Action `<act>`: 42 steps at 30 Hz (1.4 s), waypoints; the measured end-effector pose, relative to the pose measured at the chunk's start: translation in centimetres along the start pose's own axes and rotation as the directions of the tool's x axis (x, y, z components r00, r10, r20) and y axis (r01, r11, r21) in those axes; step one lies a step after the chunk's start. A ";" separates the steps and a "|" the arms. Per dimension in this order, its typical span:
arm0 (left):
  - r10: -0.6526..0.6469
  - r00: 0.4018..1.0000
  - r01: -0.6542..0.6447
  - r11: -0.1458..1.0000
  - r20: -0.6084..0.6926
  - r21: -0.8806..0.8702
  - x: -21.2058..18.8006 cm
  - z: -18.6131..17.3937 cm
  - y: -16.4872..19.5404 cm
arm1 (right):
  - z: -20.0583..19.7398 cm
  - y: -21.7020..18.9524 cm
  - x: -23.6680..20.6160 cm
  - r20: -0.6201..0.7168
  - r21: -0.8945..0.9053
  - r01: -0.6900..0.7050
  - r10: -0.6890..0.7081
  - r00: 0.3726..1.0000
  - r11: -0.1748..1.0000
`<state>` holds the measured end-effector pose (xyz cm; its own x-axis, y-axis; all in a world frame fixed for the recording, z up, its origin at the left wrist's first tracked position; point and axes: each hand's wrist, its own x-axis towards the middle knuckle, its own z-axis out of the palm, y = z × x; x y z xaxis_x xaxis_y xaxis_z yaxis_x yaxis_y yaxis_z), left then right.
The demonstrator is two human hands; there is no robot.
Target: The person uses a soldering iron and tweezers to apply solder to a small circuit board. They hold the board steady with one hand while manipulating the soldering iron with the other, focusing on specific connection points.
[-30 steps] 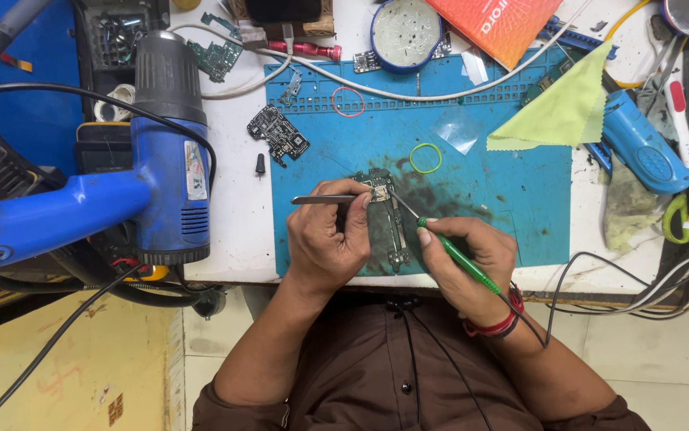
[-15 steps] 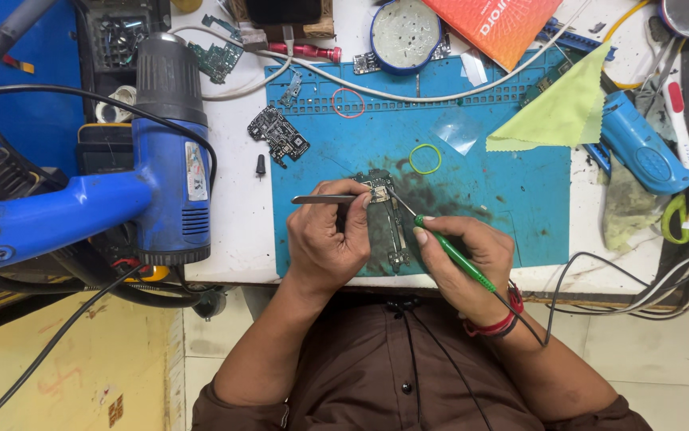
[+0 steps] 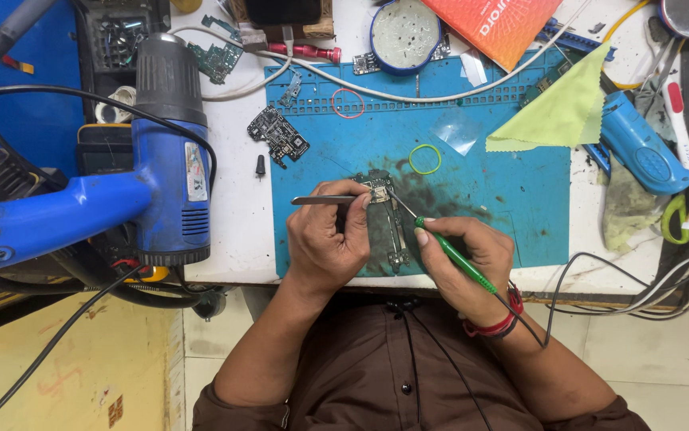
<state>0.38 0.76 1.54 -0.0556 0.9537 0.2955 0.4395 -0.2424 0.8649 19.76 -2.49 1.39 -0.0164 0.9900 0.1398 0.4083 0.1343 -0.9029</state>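
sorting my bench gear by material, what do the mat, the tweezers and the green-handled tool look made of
Mat: probably silicone or rubber; matte blue, moulded ridges along the top, dark scorch stains.
Tweezers in the left hand: bare metal, thin with a grey sheen.
Green-handled tool in the right hand: handle looks like glossy plastic, tip like thin metal.

Blue heat gun [image 3: 161, 160], green cloth [image 3: 564, 108]

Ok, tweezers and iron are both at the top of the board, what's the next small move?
Probably keep the left hand steady and ease the green-handled soldering iron tip onto the part beside the tweezers: both tips meet at the circuit board's upper end.
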 end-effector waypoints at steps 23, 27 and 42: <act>-0.011 1.000 0.011 1.000 0.005 -0.002 0.1 0.1 0.0 | 0.1 0.1 0.0 0.001 0.018 0.002 -0.002 1.000 1.000; 0.006 1.000 -0.006 1.000 -0.007 -0.002 0.0 0.1 0.0 | 0.0 0.2 -0.1 0.001 0.004 0.006 -0.006 1.000 1.000; 0.003 1.000 -0.003 1.000 -0.001 -0.003 0.0 -0.1 0.1 | 0.0 0.1 -0.4 -0.049 0.019 -0.021 0.021 0.999 1.000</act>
<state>0.37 0.75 1.69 -0.0555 0.9527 0.2987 0.4368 -0.2458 0.8653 19.86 -2.88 1.23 0.0370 0.9894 0.1401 0.3913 0.1147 -0.9131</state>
